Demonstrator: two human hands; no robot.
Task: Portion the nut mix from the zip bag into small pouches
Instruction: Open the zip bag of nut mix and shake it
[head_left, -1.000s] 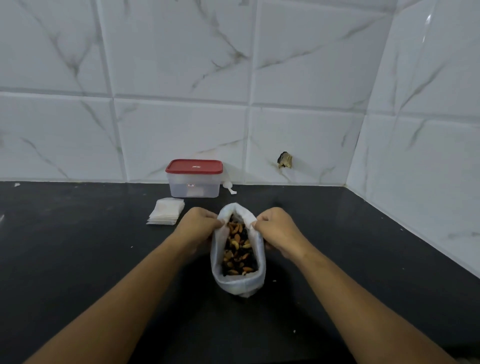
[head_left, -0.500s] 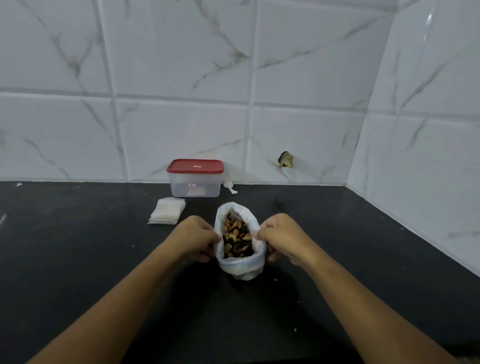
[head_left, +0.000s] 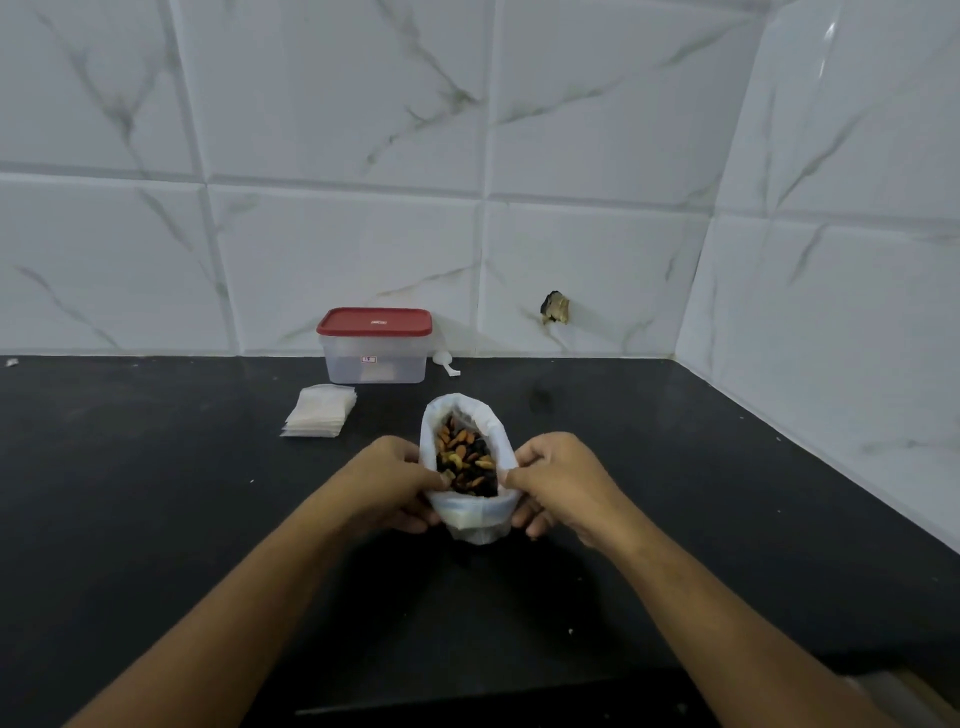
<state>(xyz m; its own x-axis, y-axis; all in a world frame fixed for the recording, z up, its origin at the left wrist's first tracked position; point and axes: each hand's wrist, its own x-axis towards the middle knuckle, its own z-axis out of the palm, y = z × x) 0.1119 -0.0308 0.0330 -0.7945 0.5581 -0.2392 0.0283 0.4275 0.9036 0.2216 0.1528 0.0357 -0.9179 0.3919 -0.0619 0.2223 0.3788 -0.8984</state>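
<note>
Rim's rolled down further, bag (head_left: 471, 515) sits shorter on the counter (head_left: 156, 519). Left hand (head_left: 387, 483) at its 9, right hand (head_left: 561, 483) at its 3, both pinching the cuff. Mouth's long axis runs 12–6. Pouches (head_left: 319, 411) at 10 o'clock, nearer my left.

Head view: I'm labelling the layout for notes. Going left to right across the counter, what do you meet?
In order: stack of pouches → red-lidded container → zip bag → right hand.
</note>
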